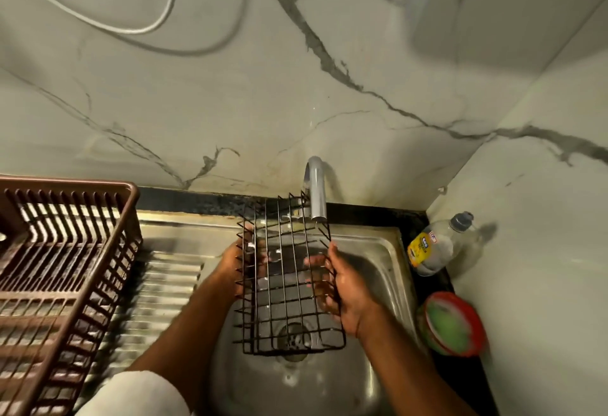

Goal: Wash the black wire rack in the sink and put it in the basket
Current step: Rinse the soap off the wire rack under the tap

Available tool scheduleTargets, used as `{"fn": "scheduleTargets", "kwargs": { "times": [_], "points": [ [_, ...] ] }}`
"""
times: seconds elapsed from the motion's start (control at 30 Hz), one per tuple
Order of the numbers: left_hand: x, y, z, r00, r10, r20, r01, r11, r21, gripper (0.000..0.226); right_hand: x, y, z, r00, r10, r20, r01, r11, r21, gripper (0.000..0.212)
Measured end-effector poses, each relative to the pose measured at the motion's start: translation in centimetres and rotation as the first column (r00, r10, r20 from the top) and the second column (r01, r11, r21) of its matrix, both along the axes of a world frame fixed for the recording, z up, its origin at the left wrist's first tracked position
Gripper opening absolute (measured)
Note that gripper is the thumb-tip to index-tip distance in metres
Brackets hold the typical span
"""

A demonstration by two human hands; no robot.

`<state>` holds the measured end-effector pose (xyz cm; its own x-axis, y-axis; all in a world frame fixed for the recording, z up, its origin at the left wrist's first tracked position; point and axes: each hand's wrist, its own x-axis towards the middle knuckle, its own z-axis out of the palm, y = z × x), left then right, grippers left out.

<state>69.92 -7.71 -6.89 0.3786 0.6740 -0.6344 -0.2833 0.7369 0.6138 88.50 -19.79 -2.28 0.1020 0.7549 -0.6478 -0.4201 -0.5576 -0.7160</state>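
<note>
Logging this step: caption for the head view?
Both hands hold the rack over the sink, under the tap.

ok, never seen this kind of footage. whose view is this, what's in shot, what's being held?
No machine here: a person works with two bare hands, and the one picture comes from a wide-angle camera worn on their head, looking forward and down. That is why the arms enter from the bottom.

Both hands hold a black wire rack over a steel sink, just below the tap. The left hand grips the rack's left side and the right hand its right side.

A brown plastic basket sits left of the bowl, on the ribbed drainboard. On the dark counter to the right are a clear bottle and a red-rimmed round tub. I cannot tell whether water is running.
</note>
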Motion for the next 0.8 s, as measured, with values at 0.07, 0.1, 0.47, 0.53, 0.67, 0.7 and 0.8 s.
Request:
{"fn": "scheduleTargets", "kwargs": {
  "times": [0.07, 0.1, 0.47, 0.53, 0.67, 0.7, 0.8],
  "points": [
    [-0.5, -0.7, 0.6, 0.993, -0.036, -0.115, 0.047, 0.994, 0.100, 0.054, -0.2, -1.1, 0.5, 0.997, -0.068, 0.026, 0.068, 0.997, -0.029, 0.058],
    [-0.7, -1.2, 1.1, 0.988, -0.037, -0.150, 0.061, 0.985, 0.164, 0.055, -0.2, -1.6, 0.4, 0.994, -0.091, 0.063, 0.095, 0.994, -0.051, 0.056],
    [7.0, -11.9, 2.4, 0.576, -0.042, -0.816, 0.737, 0.457, 0.497, 0.066, -1.4, -1.2, -0.6, 0.937, -0.214, 0.278, 0.252, 0.961, -0.111, 0.059],
    [7.7, -10.8, 3.0, 0.543, -0.060, -0.837, 0.747, 0.490, 0.449, 0.069, -1.4, -1.5, -0.5, 0.934, -0.175, 0.310, 0.214, 0.972, -0.093, 0.059],
    [8.9, -6.3, 4.4, 0.463, 0.056, -0.885, 0.768, 0.472, 0.432, 0.068, -2.5, -2.7, -0.1, 0.913, -0.138, 0.384, 0.188, 0.977, -0.098, 0.057],
    [9.2, -5.2, 5.0, 0.425, 0.072, -0.902, 0.799, 0.439, 0.412, 0.061, -2.8, -3.1, 0.0, 0.908, -0.138, 0.396, 0.199, 0.973, -0.116, 0.055],
    [9.8, -3.9, 6.1, 0.323, 0.087, -0.942, 0.879, 0.341, 0.333, 0.041, -2.9, -3.6, -0.2, 0.899, -0.131, 0.417, 0.216, 0.962, -0.165, 0.057]
  ]
}}
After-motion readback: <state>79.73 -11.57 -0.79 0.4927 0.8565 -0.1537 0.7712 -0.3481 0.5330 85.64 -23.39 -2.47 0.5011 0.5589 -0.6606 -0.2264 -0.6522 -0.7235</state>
